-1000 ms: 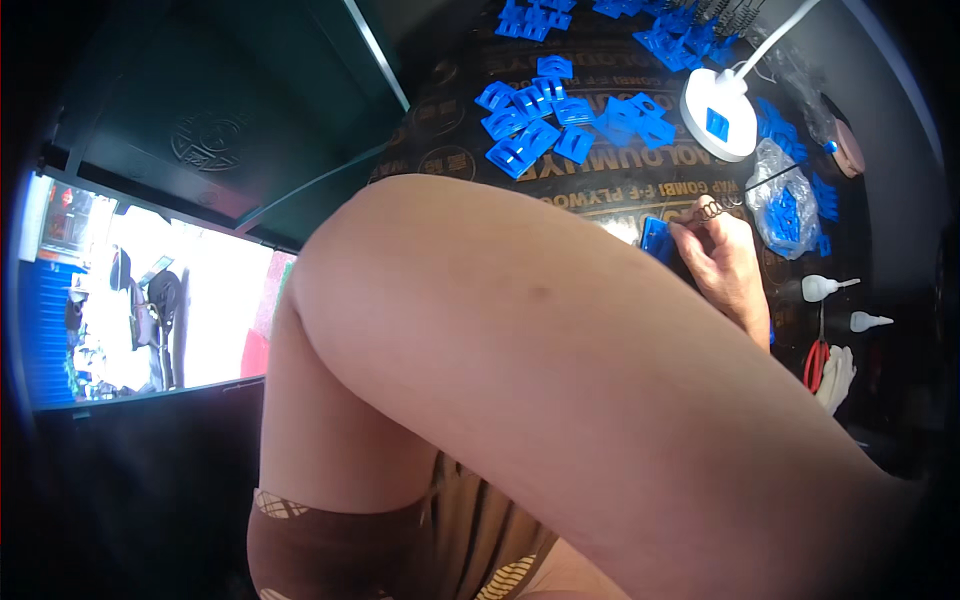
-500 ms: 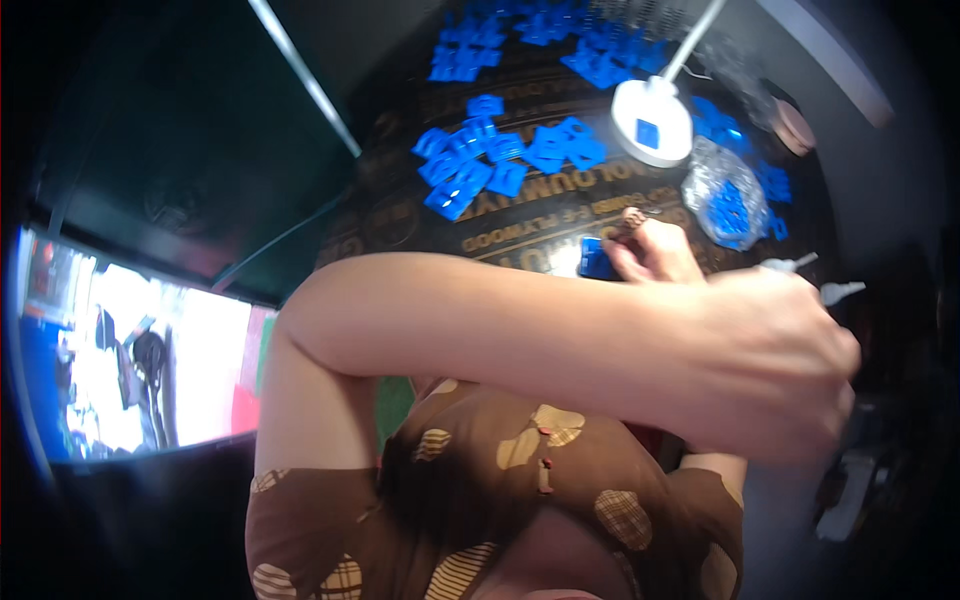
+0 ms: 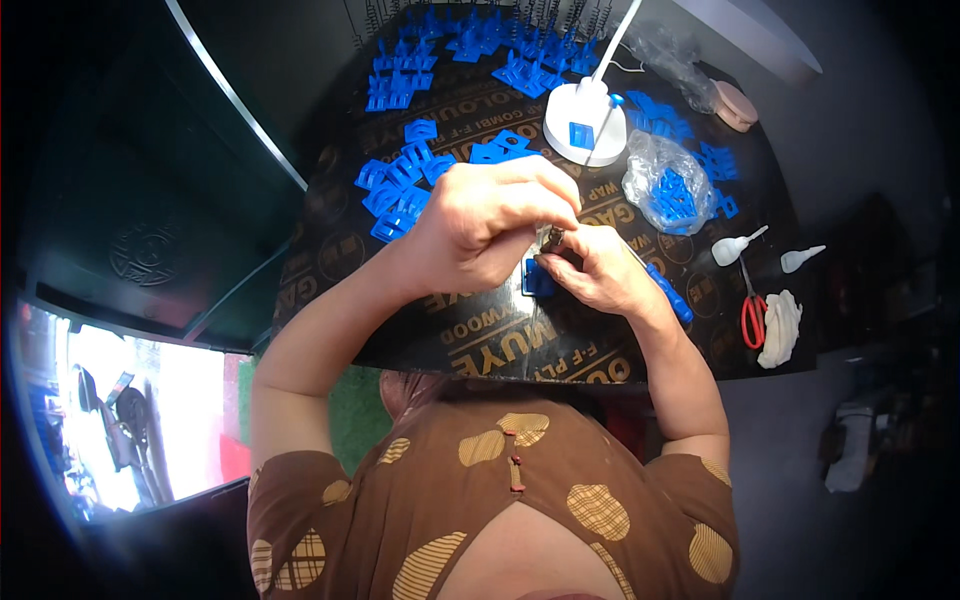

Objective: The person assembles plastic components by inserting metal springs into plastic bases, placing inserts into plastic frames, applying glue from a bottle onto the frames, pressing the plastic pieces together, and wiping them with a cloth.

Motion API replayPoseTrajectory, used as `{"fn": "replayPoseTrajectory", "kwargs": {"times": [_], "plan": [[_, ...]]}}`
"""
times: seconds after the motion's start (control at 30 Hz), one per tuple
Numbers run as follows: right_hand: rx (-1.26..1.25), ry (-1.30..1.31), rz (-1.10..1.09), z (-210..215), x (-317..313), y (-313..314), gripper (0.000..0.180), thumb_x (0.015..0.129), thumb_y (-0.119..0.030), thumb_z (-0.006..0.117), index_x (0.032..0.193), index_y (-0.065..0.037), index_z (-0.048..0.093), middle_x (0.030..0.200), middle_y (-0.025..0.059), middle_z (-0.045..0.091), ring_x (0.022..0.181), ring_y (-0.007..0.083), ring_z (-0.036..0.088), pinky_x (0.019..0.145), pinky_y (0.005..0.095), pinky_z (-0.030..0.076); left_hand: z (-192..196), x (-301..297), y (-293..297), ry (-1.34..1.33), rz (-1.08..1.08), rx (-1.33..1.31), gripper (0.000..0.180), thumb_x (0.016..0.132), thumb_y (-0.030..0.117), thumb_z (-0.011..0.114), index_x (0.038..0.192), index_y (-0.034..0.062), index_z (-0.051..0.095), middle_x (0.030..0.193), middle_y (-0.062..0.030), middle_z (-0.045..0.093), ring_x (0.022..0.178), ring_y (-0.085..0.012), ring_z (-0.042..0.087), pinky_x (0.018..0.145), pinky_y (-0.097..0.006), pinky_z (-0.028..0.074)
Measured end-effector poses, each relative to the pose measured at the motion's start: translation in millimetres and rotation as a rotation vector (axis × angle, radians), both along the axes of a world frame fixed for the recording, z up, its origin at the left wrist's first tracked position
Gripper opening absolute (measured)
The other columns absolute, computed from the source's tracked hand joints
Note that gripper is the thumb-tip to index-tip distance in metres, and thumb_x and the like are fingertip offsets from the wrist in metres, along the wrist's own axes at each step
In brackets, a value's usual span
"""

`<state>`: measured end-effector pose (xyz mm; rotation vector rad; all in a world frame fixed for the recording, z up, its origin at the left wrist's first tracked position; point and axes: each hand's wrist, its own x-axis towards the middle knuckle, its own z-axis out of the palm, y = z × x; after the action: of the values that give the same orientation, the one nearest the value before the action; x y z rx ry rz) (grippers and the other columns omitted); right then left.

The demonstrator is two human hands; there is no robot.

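My left hand (image 3: 495,222) hangs over the middle of the table, fingers curled into a pinch; whatever they grip is hidden. Close beside it, my right hand (image 3: 598,272) pinches a small metal piece (image 3: 550,238), too small to make out fully. Just below that piece, a blue plastic part (image 3: 537,279) sits on the dark printed board (image 3: 480,335), by the right fingertips. A screwdriver with a blue handle (image 3: 670,293) lies beside my right wrist.
Blue plastic parts (image 3: 400,178) lie left of my hands, with more at the back (image 3: 400,75). A white lamp base (image 3: 585,125) bears one blue piece. Rightward are a plastic bag of blue pieces (image 3: 675,195), red-handled scissors (image 3: 753,318), white nozzle bottles (image 3: 735,247) and a white cloth (image 3: 781,330).
My left hand has swung from the far right, near the nozzle bottles, back leftward to meet my right hand. The scissors, cloth and screwdriver have come into sight. The whole view has shifted.
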<state>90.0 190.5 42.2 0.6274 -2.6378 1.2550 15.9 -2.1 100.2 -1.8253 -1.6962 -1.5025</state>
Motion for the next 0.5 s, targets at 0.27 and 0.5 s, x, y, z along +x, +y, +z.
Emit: {"fn": "replayPoseTrajectory", "kwargs": {"times": [0.27,0.5], "plan": [[0.014,-0.067,-0.048,-2.3,-0.7,6.8,0.012,0.084,-0.008,0.064,0.094,-0.002,0.061,0.069,0.0095,0.061,0.057,0.017,0.057,0.058,0.0305,0.046,-21.5,-7.4,-8.4,-0.185,0.268,-0.152,0.024,0.072,-0.014,0.048,0.085,-0.002,0.064,0.081,-0.0126,0.064,0.074,-0.021,0.064,0.068,-0.029,0.051],[-0.554,-0.283,-0.125,-14.0,-5.8,12.2,0.01,0.089,-0.012,0.063,0.087,-0.003,0.06,0.07,-0.0008,0.058,0.057,0.0047,0.049,0.05,0.0197,0.038,-54.7,-7.1,-4.5,-0.445,0.092,-0.43,0.02,0.079,-0.002,0.057,0.099,-0.002,0.062,0.098,-0.0114,0.063,0.093,-0.0179,0.06,0.085,-0.031,0.048]]}}
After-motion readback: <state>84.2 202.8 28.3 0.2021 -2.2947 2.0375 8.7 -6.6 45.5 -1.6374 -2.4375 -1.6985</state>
